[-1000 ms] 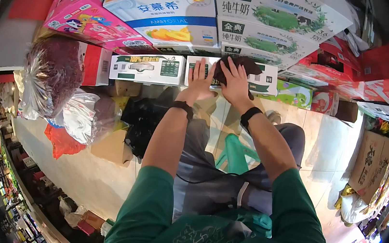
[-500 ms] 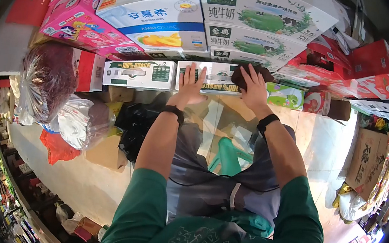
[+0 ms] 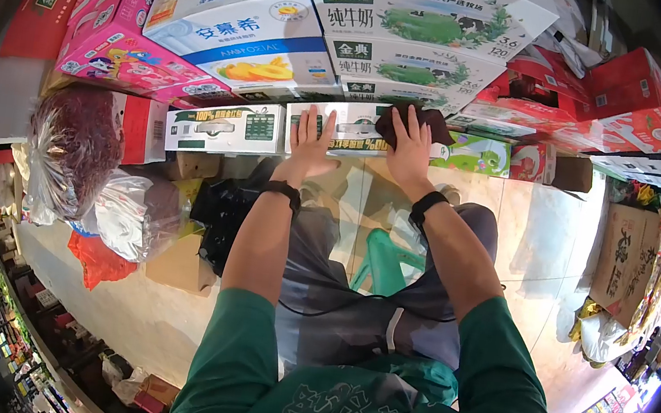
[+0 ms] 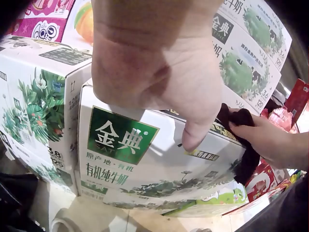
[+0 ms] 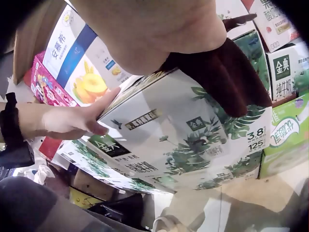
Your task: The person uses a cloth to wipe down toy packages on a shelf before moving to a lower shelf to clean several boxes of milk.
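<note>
A white milk carton (image 3: 351, 115) with a green label stands in the front row, low before the stacked boxes. My left hand (image 3: 311, 145) rests on its left part, fingers straight over the top and thumb apart; the left wrist view shows that thumb (image 4: 194, 137) against the carton's front face. Across the right end of the top lies a dark brown cloth (image 3: 437, 127), hanging over the side in the right wrist view. My right hand (image 3: 409, 152) presses on this cloth with its fingers spread and straight.
Behind rise stacked milk boxes (image 3: 427, 20), a blue-and-white yogurt box (image 3: 236, 34) and pink boxes (image 3: 120, 40). Another white carton (image 3: 224, 129) adjoins on the left, a green box (image 3: 477, 154) on the right. A green stool (image 3: 381, 262) stands between the person's legs; bagged goods (image 3: 73, 150) sit at left.
My right hand has slid the brown cloth rightward along the carton top to its right end. The left hand stays on the left part. The head view has shifted slightly.
</note>
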Demonstrator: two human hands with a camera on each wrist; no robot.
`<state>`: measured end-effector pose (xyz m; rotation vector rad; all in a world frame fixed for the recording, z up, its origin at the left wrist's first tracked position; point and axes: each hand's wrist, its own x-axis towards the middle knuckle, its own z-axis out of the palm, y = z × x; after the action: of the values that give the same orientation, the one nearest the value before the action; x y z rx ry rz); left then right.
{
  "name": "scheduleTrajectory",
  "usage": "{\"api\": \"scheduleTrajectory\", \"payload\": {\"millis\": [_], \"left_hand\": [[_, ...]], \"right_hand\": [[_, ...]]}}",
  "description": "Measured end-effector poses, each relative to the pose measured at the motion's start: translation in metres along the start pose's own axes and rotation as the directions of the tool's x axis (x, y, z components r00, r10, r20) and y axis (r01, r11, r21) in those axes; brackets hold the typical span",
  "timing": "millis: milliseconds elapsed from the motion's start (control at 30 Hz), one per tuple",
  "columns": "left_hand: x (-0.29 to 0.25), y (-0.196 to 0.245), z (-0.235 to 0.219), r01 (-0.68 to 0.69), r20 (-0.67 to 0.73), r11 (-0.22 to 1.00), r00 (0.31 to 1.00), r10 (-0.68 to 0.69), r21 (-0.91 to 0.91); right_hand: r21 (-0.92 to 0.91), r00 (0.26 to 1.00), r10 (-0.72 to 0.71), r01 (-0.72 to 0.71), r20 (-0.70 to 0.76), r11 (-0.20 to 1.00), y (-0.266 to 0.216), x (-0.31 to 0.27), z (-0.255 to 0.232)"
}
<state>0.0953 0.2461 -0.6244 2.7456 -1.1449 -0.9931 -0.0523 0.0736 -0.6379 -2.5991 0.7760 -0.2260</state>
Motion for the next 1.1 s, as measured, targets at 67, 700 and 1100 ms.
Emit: {"api": "scheduleTrajectory", "payload": {"millis": [67, 700, 1100], "left_hand": [[0.001, -0.001, 0.001, -0.002, -0.009, 1.000, 1.000, 0.002, 0.000], [-0.006, 0.007, 0.003, -0.012, -0.084, 0.998, 0.996, 0.017, 0.066], [0.011, 0.073, -0.002, -0.252, -0.426, 0.966, 0.868, 0.256, 0.067]], "right_hand": [[0.018, 1.000, -0.018, 0.018, 0.000, 1.000, -0.009, 0.002, 0.006], [0.031, 0.952, -0.277, 0.276, 0.133, 0.961, -0.012, 0.012, -0.010], [0.210, 0.982, -0.167, 0.146, 0.084, 0.967, 0.091, 0.020, -0.061]]}}
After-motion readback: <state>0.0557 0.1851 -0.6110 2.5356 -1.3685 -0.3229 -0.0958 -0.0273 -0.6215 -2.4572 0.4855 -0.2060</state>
